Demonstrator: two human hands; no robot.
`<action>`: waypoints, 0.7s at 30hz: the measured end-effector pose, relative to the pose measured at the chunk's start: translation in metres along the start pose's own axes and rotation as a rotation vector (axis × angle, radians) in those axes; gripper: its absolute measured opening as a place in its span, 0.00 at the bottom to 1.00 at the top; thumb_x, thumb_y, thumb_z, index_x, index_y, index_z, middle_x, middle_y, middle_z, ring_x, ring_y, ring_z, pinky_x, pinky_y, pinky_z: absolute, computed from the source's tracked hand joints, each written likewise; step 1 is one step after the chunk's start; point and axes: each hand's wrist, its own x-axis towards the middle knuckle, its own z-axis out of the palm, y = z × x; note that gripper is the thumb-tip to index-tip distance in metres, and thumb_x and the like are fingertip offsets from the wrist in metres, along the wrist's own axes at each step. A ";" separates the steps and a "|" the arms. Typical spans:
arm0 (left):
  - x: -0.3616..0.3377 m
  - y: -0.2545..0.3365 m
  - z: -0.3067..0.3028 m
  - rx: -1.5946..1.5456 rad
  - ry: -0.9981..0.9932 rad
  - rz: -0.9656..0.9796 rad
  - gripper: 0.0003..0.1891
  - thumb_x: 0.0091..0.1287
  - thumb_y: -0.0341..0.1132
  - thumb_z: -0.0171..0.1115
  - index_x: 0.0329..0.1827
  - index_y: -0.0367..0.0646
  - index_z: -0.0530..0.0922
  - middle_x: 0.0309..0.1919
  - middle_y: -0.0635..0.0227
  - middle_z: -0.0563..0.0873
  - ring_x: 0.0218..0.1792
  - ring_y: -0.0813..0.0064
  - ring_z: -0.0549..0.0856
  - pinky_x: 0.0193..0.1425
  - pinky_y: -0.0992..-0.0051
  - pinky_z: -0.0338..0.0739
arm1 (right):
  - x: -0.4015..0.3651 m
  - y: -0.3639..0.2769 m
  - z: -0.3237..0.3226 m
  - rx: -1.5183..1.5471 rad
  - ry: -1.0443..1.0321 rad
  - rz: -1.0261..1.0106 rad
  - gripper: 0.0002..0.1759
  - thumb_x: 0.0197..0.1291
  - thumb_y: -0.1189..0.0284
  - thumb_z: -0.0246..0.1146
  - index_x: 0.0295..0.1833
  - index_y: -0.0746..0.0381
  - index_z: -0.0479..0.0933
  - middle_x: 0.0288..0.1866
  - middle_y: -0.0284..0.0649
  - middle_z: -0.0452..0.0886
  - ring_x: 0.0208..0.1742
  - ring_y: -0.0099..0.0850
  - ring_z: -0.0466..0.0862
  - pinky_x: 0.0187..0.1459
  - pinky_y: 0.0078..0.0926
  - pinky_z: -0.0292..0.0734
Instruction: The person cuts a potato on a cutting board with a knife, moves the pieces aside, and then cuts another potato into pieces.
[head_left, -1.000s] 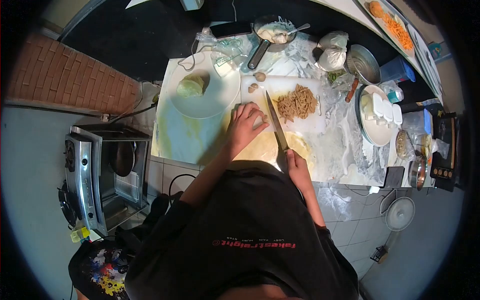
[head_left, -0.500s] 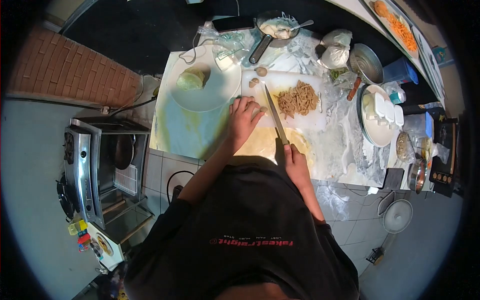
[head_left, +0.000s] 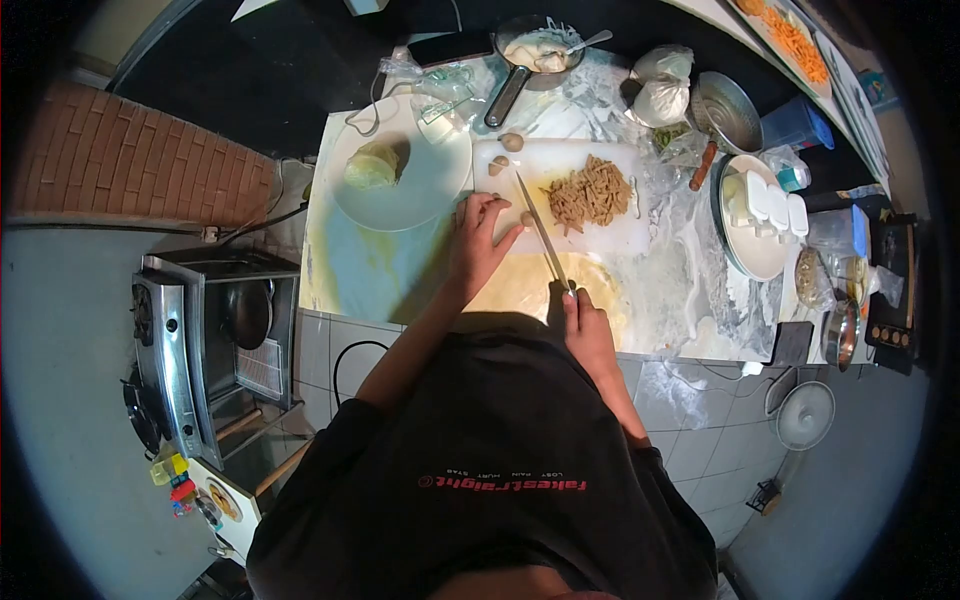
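Knife (head_left: 544, 236) angled over cutting board (head_left: 625, 240), handle enclosed by curled fingers of right hand (head_left: 590, 333). Small brown piece (head_left: 527, 218) on board, just beside blade. Left hand (head_left: 478, 245) adjacent, thumb spread from forefinger; contact with piece unclear. Brown strips (head_left: 592, 192) right of blade; cabbage (head_left: 371, 166) on plate (head_left: 400, 210), left.

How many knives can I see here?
1: a knife, its handle in the person's right hand, its blade reaching over the white cutting board. Others could be hidden among the clutter.
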 end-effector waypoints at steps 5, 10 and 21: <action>0.013 -0.009 -0.004 -0.057 0.106 0.037 0.17 0.60 0.31 0.73 0.52 0.45 0.81 0.53 0.66 0.79 0.54 0.59 0.79 0.61 0.60 0.71 | 0.000 -0.003 -0.008 0.050 -0.020 0.051 0.22 0.79 0.59 0.51 0.53 0.71 0.74 0.29 0.65 0.81 0.34 0.65 0.83 0.36 0.58 0.77; 0.017 -0.035 0.001 0.003 0.050 0.165 0.20 0.58 0.28 0.72 0.55 0.46 0.80 0.54 0.65 0.79 0.55 0.58 0.79 0.61 0.60 0.71 | 0.001 -0.001 -0.007 0.055 -0.049 0.087 0.23 0.79 0.59 0.50 0.55 0.71 0.75 0.30 0.64 0.82 0.36 0.65 0.83 0.37 0.56 0.78; 0.003 0.002 0.007 -0.062 -0.060 0.089 0.17 0.57 0.37 0.76 0.48 0.47 0.82 0.53 0.68 0.77 0.58 0.60 0.75 0.61 0.58 0.68 | 0.005 0.001 0.002 0.130 -0.092 0.111 0.28 0.80 0.57 0.49 0.63 0.73 0.75 0.37 0.69 0.83 0.43 0.65 0.84 0.45 0.54 0.79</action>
